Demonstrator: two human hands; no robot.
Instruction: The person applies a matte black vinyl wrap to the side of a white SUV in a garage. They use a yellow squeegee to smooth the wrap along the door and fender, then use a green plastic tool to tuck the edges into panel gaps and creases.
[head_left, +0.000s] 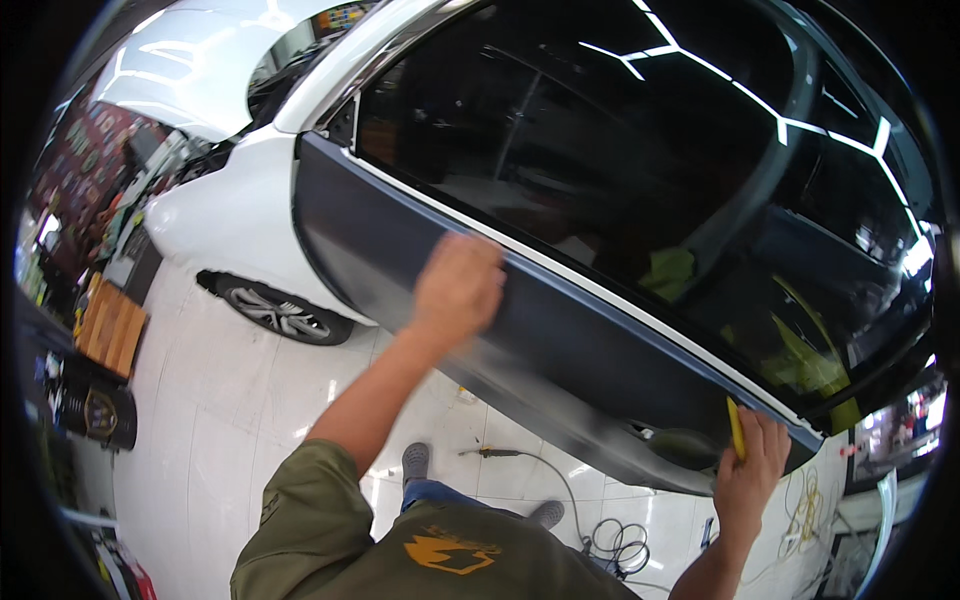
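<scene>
A dark grey-blue film covers the door of a white car, just below the window's light trim strip. My left hand, slightly blurred, is at the upper edge of the door with its fingers curled in. Whatever those fingers hold, if anything, is hidden. Farther right, near the rear end of the door, my right hand grips a thin yellow squeegee. Its tip points up toward the window trim. Close to this hand, lower on the door, is the recessed door handle.
Dark window glass reflects the ceiling lights. The front wheel stands at the left. On the tiled floor lie a torch-like tool with a hose and coiled black cable. A black drum and wooden-topped stand are at far left.
</scene>
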